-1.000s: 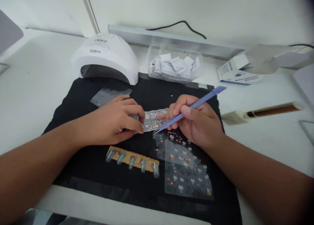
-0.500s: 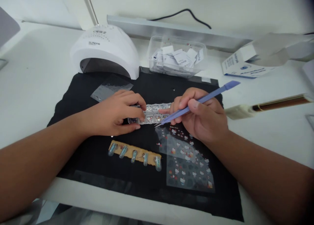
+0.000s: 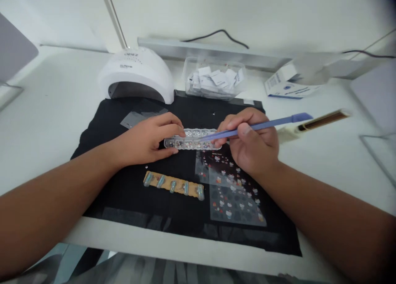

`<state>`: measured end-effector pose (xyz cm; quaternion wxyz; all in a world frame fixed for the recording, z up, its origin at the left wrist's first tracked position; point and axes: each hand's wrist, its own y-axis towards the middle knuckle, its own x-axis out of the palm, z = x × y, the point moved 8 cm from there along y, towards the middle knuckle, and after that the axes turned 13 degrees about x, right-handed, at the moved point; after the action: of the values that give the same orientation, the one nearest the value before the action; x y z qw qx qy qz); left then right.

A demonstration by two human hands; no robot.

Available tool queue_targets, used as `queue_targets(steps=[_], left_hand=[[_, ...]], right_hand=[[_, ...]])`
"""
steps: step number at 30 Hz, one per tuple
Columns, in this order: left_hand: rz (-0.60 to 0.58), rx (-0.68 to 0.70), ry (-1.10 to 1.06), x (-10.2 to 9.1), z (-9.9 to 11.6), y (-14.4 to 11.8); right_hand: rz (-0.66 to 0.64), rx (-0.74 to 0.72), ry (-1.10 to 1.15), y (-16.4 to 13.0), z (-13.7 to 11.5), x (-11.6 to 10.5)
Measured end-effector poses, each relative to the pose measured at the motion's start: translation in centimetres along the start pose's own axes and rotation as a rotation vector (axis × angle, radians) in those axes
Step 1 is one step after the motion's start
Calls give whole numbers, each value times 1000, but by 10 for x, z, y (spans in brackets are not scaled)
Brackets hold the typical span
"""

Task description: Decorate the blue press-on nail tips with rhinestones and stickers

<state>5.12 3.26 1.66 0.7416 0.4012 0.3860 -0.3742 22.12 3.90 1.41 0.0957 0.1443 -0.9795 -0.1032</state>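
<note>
My left hand grips the left end of a clear compartment case between thumb and fingers. Small shiny rhinestones fill its little squares. My right hand is closed around purple tweezers, whose thin metal tips point into the middle of the case. Fingers of that hand reach the case's right end. Nearer to me, a tan strip bears several blue-green glittery false nails. Beside it lies a transparent sticker sheet with white cartoon cats, partly below my right hand.
A black mat covers the middle of the white table. At its back stand a white nail lamp, a clear tub of white packets and an open white box. A black-and-gold stick lies right of my right hand.
The tweezers' tips have moved from the front edge of the case to over its middle, and the tweezers lie flatter. My left hand stays on the case. The whole view has shifted slightly.
</note>
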Motion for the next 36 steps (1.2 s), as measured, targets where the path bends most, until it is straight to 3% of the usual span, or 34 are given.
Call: queue_targets(steps=[4,8,15,18,22,29,36], left_hand=[[27,-16,-19,-2,-1,-3],[172,35,-8,-15,4,-7],[399,-66,77,-63,26,-21],[293,-230,31,-77,27,-29],[55,-378,-52,-70,11,-47],[-222,-292,-172,-30,-9,-68],[-249,-248,-279,-19,-16,-72]], right_hand=[[24,-127,-79,-9,-16,4],[47,-176,-111,-19,-32,10],[120,-182,-76,-44,-53,9],[119,-165,-88,-49,-56,5],[109,-143,-101,-46,-57,5],[72,-124,-120,-15,-56,33],[-139,-26,-159,23,-38,79]])
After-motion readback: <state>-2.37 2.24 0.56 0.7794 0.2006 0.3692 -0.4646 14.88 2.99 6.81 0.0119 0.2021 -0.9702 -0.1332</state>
